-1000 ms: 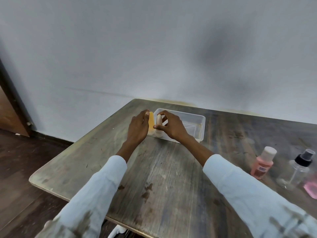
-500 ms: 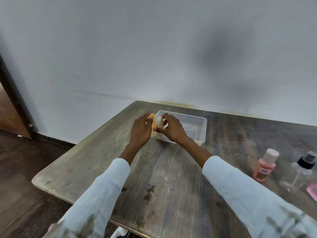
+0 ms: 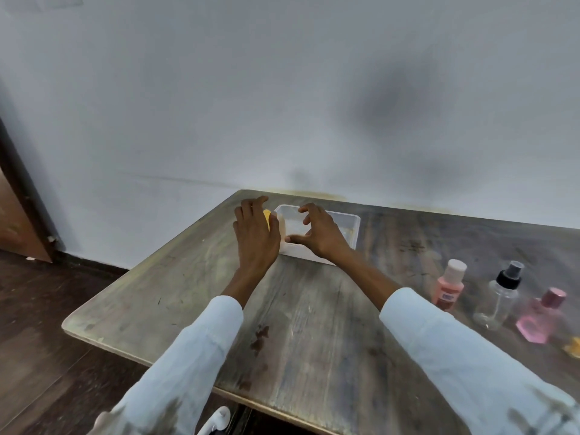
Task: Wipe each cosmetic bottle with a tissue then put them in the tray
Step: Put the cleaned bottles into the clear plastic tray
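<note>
Right hand [image 3: 320, 235] has let go of the beige bottle [image 3: 281, 229] it was pinching a moment ago, and now sits over the tray [image 3: 353, 229] with fingers and thumb spread in a loose curl, holding nothing. Both hands also look further up the table [image 3: 314, 324] than before, though the camera has shifted, so part of that may just be the view.

Left hand [image 3: 255, 237] is at the tray's left end, fingers mostly straight and laid against the yellow bottle [image 3: 267, 218], with the beige one just right of it by the knuckles. Only slivers of both bottles show past the hand (can't honestly tell whether they stand inside the tray's left edge or right against its outside wall). I also can't tell whether the thumb is wrapped round anything; the fingers look like they're resting, not gripping.

Over on the right side of the table, well apart from the tray, three bottles stand upright in a loose row: a peach bottle [image 3: 448, 285] with a pale cap, a clear spray bottle [image 3: 499, 296] with a black pump, and a pink bottle [image 3: 541, 315] with a rosy cap. A bit of something yellow-orange [image 3: 572, 346] pokes in at the frame edge just beyond the pink one, too cut off to identify. Both sleeves are pale blue.
</note>
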